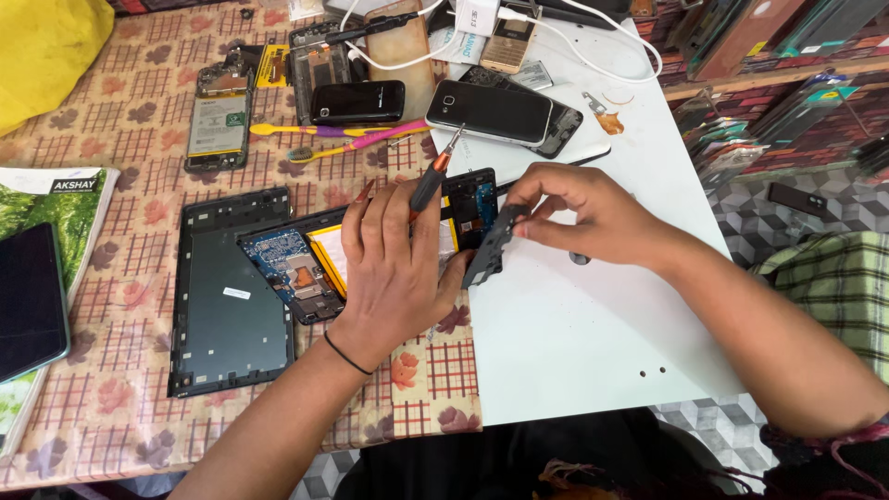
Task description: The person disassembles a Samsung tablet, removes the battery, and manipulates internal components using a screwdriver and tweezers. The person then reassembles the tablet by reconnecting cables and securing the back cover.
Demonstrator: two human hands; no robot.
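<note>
Opened tablet (306, 264), the landmark: lay face down on the worktop (574, 333), blue circuit board and yellow-edged battery exposed, partly covered by the left hand.

Left hand (394, 264): rested palm down on the tablet's middle, fingers curled shut around an orange-and-black screwdriver (433, 176); the tool's tip rose past the tablet's far edge, pointing away from the person. A thin black band sat at the wrist.

Right hand (579, 218): just beside the tablet's right end, thumb and fingertips pinching a small dark cover piece (489, 245). The piece stood tilted on edge, touching the tablet's right corner, between the two hands.

Black back cover (227, 296): flat, just left of the tablet, its inner side up.

Beyond the tablet's far edge: a black smartphone (489, 111), a small dark phone (357, 102), two toothbrushes (343, 139) in yellow, pink and purple.

Far left of the tablet: an opened phone (220, 116) with its battery showing, a green-covered book (60, 208) with a dark screen lying on it.

Far left corner: a yellow bag (46, 46).
</note>
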